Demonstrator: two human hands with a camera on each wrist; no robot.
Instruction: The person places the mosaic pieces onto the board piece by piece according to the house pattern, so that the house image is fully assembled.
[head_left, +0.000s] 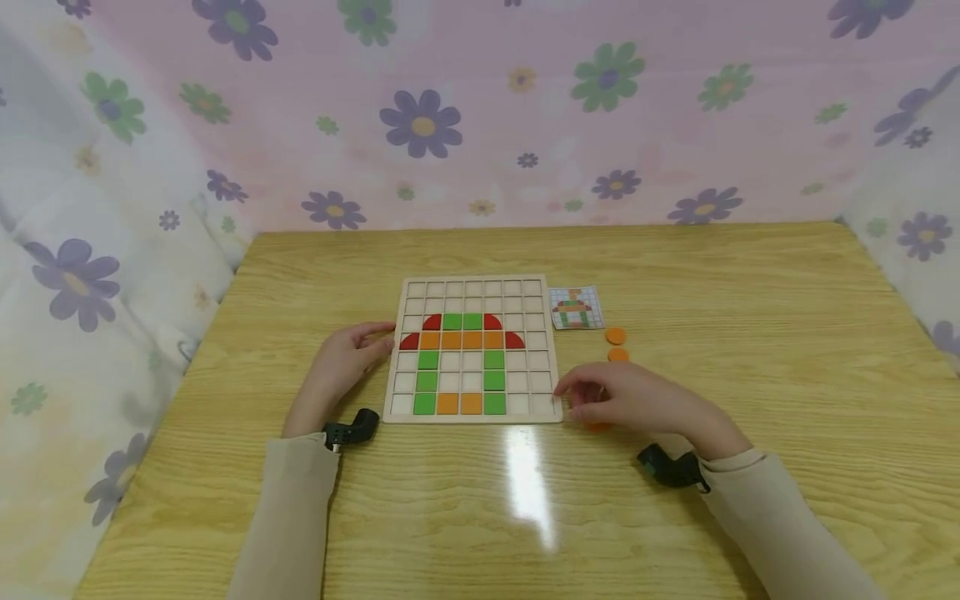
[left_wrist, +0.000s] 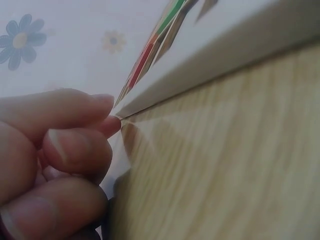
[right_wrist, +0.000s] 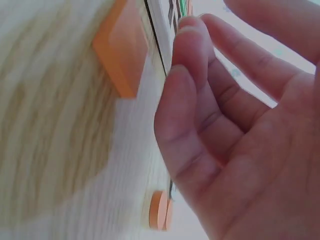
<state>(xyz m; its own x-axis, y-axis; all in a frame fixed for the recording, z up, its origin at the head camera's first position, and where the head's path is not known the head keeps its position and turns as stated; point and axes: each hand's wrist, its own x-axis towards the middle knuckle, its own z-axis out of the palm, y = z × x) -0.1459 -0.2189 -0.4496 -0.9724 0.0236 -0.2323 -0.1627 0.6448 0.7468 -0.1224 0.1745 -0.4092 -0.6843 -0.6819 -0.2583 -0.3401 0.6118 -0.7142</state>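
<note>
A wooden grid board point(head_left: 397, 421) lies flat, filled in part with green tiles point(head_left: 427, 381), orange tiles point(head_left: 447, 403) and red rounded tiles point(head_left: 432, 322). My left hand point(head_left: 341, 367) rests at the board's left edge with loosely bent fingers, its fingertips right at the frame in the left wrist view. At the lower right edge is my right hand point(head_left: 637, 400), index fingertip by the frame and fingers loosely bent around nothing. An orange piece point(right_wrist: 122, 47) lies on the table beside it, mostly hidden under the hand in the head view.
Touching the board's upper right side is a small pattern card point(head_left: 576, 308) printed with a coloured grid figure. Below the card lie two round orange pieces point(head_left: 616, 336). A flowered cloth point(head_left: 480, 167) hangs behind the wooden table point(head_left: 450, 500).
</note>
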